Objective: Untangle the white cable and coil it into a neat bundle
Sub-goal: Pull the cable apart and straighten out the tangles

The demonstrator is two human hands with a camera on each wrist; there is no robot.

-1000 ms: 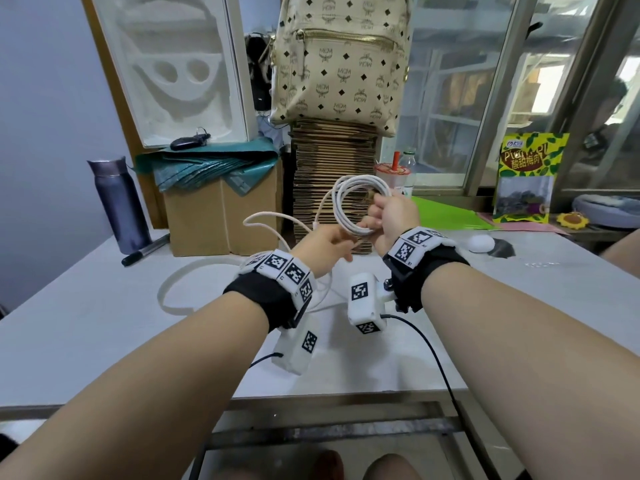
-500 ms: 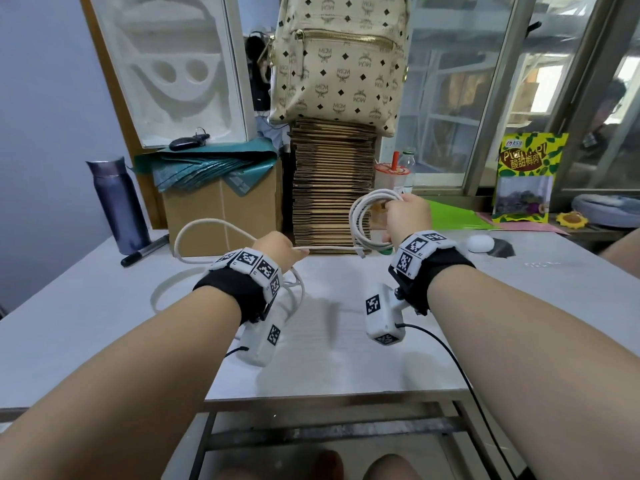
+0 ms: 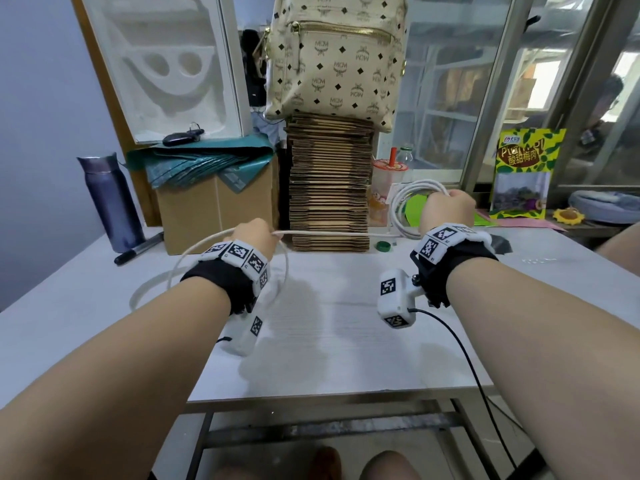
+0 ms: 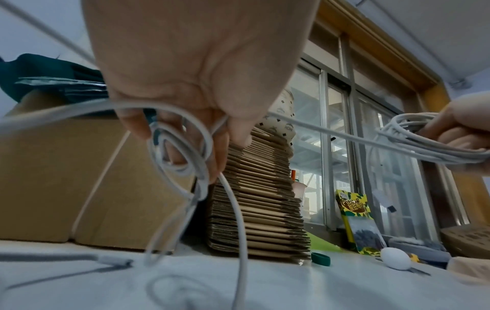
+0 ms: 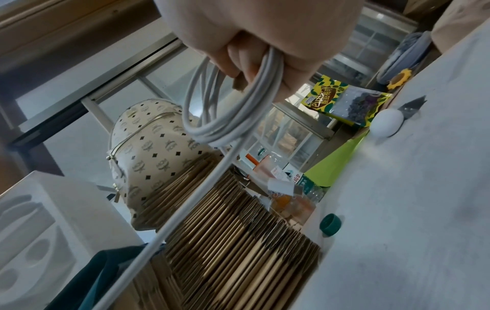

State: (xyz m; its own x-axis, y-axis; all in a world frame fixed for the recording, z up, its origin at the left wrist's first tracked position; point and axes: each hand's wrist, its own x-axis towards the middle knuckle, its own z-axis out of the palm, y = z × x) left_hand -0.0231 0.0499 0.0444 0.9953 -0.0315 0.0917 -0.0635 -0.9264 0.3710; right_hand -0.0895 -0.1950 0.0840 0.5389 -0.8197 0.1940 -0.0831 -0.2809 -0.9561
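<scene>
Since a second ago the two hands have drawn apart, so a stretch of the white cable (image 3: pixel 332 233) that was bunched between them now runs taut and level from one fist to the other, in front of the stack of flattened cardboard (image 3: pixel 329 181). The right hand (image 3: pixel 446 209) is clamped around several finished loops of the cable, which hang together from its curled fingers (image 5: pixel 246 60) above the worktop (image 3: pixel 346 341). The left hand (image 3: pixel 252 237) pinches the loose part, and in the left wrist view small twisted loops sit under its fingertips (image 4: pixel 138 123) while further slack drops to the worktop and curves away to the left. One white plug end dangles below the right-hand bundle. A green bottle cap (image 3: pixel 383 246) lies on the worktop beside the cardboard stack, and a white egg-shaped object (image 5: pixel 385 123) rests further right. Behind stand a patterned backpack (image 3: pixel 336 57) on top of the stack, a cardboard box (image 3: pixel 214 206), a purple flask (image 3: pixel 109 199) and a yellow-green snack bag (image 3: pixel 524 174).
</scene>
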